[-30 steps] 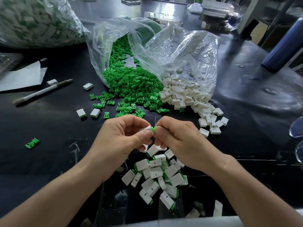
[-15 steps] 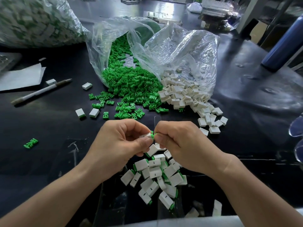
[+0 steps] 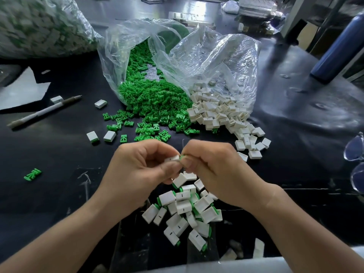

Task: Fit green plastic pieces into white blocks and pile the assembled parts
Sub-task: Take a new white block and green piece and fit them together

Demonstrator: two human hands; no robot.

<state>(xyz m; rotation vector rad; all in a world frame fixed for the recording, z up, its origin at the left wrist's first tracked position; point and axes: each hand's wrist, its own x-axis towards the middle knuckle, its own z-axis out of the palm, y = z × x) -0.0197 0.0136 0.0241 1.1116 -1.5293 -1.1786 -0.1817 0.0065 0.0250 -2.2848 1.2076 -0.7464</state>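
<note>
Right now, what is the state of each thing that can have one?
left hand, pinches the white block.
right hand, pinches the green piece.
white block, lifted, in the left hand's pinch.
green piece, mostly hidden in the pinch.
green-piece bag, on its side, mouth open, pieces spilled out.
white-block bag, on its side, mouth open, blocks spilled out.
assembled pile, loose heap under the hands.

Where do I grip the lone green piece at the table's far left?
Probably best from straight above, pinching its two long edges near the middle. The green piece lies flat and slanted on the table, alone, with nothing against its sides.
</note>
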